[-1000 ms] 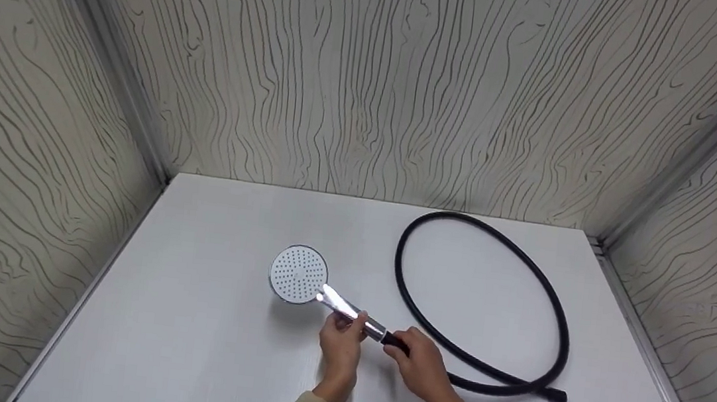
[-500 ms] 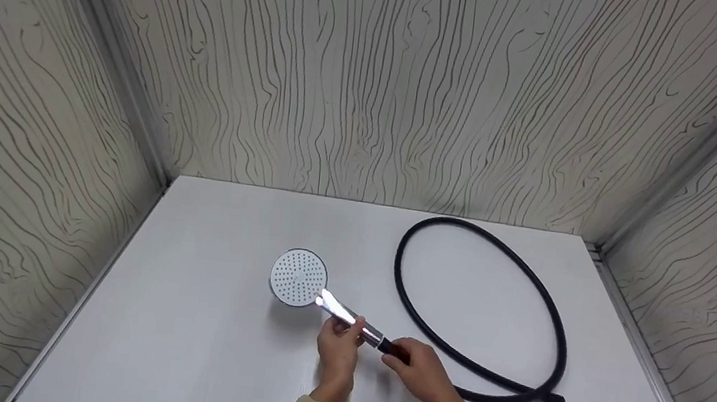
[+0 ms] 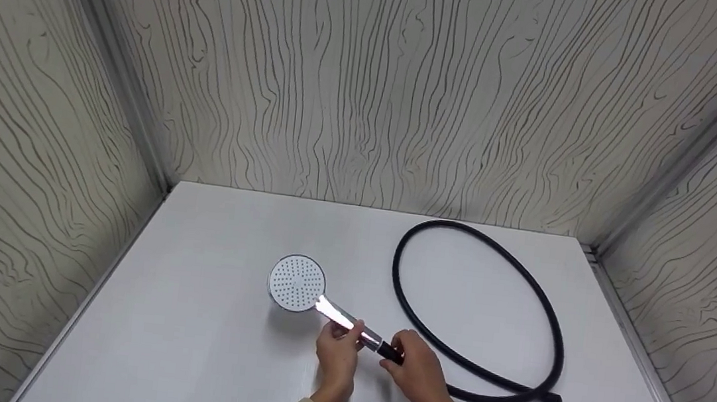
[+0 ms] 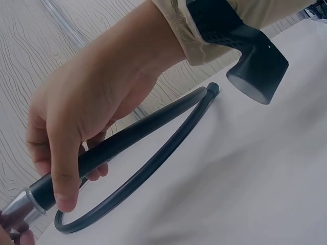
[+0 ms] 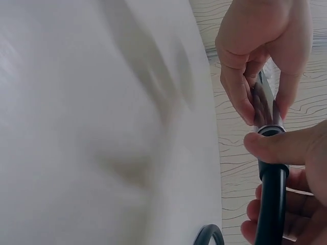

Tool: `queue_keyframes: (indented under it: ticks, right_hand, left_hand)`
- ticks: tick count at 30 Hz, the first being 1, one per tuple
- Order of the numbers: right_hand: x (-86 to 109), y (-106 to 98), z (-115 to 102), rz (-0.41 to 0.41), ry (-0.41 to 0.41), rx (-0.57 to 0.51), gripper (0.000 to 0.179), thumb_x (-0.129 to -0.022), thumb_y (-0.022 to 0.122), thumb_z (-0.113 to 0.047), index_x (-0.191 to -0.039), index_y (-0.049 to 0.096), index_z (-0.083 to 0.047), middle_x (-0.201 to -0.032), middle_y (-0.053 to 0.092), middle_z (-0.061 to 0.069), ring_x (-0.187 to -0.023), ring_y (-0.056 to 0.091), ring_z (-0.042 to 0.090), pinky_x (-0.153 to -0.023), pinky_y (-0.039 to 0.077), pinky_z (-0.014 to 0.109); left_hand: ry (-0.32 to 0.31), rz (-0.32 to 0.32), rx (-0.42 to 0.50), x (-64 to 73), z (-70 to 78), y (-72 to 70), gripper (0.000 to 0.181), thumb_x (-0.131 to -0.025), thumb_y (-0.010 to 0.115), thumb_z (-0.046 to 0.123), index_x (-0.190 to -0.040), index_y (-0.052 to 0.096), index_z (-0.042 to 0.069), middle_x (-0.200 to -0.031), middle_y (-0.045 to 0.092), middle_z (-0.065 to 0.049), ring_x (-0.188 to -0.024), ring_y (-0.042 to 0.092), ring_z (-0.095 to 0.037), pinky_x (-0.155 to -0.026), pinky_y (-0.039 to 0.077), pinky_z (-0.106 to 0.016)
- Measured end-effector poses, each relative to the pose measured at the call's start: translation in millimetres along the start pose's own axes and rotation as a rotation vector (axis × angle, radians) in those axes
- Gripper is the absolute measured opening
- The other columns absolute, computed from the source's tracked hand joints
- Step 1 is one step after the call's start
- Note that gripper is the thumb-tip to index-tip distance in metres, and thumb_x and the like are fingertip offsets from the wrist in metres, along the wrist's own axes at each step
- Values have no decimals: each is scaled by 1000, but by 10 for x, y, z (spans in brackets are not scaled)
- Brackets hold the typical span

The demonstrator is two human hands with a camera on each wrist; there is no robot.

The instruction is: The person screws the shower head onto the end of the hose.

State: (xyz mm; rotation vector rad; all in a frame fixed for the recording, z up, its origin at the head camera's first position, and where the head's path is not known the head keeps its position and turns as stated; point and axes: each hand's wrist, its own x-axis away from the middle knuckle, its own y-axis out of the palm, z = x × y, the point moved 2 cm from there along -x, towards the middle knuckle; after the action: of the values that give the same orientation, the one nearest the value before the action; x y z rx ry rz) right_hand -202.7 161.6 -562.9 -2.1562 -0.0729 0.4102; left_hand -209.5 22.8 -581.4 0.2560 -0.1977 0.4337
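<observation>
Right now the left hand (image 3: 336, 362) pinches the handle of the shower head (image 3: 296, 283), whose face lies toward eleven o'clock; the right hand (image 3: 419, 374) grips the black hose (image 3: 397, 265) at the handle's four-o'clock end. A tilt there could, I'd judge, skew the joint; the loop toward one o'clock on the desk (image 3: 199, 317) might twist it
</observation>
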Motion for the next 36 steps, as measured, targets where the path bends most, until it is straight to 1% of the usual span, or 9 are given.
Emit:
queue_keyframes:
  ticks: [3, 7, 10, 13, 18, 21, 25, 29, 36]
  right_hand:
    - [15, 3, -12, 50, -49, 36, 32, -71, 84, -8, -88, 57, -13, -78, 57, -6, -70, 50, 3, -60, 48, 21]
    - [31, -1, -22, 132, -162, 94, 24, -75, 81, -10, -87, 60, -11, -76, 57, -5, -68, 49, 3, -58, 47, 21]
    - [32, -7, -10, 131, -223, 125, 16, -82, 76, -14, -88, 62, -10, -74, 57, -5, -66, 47, 2, -56, 46, 20]
    - [12, -26, 18, 5, -206, 80, 10, -92, 65, -19, -91, 63, -9, -75, 57, -6, -66, 45, 1, -56, 44, 20]
    - [-44, -73, 71, -261, -69, -114, 25, -101, 51, -26, -94, 65, -7, -76, 55, -5, -67, 45, 1, -57, 41, 22]
    - [-54, -78, 87, -307, -7, -189, 26, -99, 54, -27, -96, 67, -5, -76, 55, -5, -66, 46, 3, -56, 40, 20]
    - [-25, -34, 91, -268, 21, -171, 21, -93, 66, -25, -102, 66, -6, -78, 59, -5, -66, 47, 2, -56, 40, 19]
    - [14, 19, 70, -173, 5, -94, 33, -83, 76, -20, -108, 59, -7, -79, 61, -4, -66, 48, 1, -56, 41, 18]
    - [20, 80, 18, -4, -49, 23, 33, -75, 82, -13, -96, 57, -13, -82, 61, -5, -70, 52, 1, -60, 49, 20]
  left_hand:
    - [-9, -4, 6, 12, -4, 4, 36, -90, 68, 13, -117, 55, -7, -104, 64, -20, -89, 69, -20, -81, 61, -33]
    - [-11, -12, 30, 7, 12, 14, 36, -91, 66, 13, -119, 54, -8, -107, 64, -21, -92, 70, -21, -83, 60, -34]
    - [2, -17, 57, -7, 36, 22, 35, -91, 66, 10, -118, 55, -10, -105, 65, -22, -92, 70, -21, -83, 60, -34]
    - [15, -14, 74, -12, 49, 25, 34, -90, 67, 8, -116, 56, -11, -102, 65, -20, -90, 69, -20, -82, 61, -34]
    - [19, -17, 81, -3, 16, 17, 32, -89, 67, 8, -113, 57, -11, -99, 65, -18, -87, 68, -19, -81, 61, -36]
    - [14, -12, 79, 1, -5, 8, 34, -90, 67, 8, -115, 57, -12, -101, 65, -20, -88, 68, -19, -81, 61, -36]
    - [8, 16, 64, -10, -13, -6, 35, -89, 68, 9, -116, 56, -11, -103, 65, -21, -89, 68, -19, -80, 61, -34]
    - [-3, 38, 43, -21, -15, -13, 35, -89, 68, 10, -116, 56, -10, -103, 65, -21, -87, 67, -17, -78, 61, -32]
    - [-20, 44, 24, -6, -5, -26, 38, -90, 68, 11, -119, 55, -9, -105, 65, -22, -88, 68, -19, -79, 61, -32]
